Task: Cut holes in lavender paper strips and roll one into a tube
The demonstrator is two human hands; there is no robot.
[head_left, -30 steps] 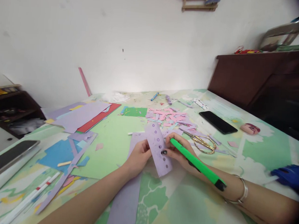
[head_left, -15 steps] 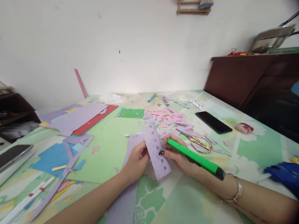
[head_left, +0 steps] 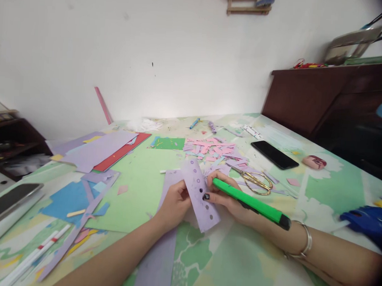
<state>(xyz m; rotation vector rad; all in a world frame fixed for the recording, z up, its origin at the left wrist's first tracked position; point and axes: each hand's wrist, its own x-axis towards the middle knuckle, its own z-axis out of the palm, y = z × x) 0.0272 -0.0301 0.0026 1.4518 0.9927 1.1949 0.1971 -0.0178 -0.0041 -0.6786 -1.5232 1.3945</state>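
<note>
Pinching a circle-dotted lilac strip: left hand — right hand, grip clenched round a green tool.

The lilac strip is matt paper, punched with small holes. The green marker looks like smooth plastic with a slight sheen. Far right, the scissors show shiny gold metal and the phone glossy black glass. The counter has a smooth printed cover.
</note>
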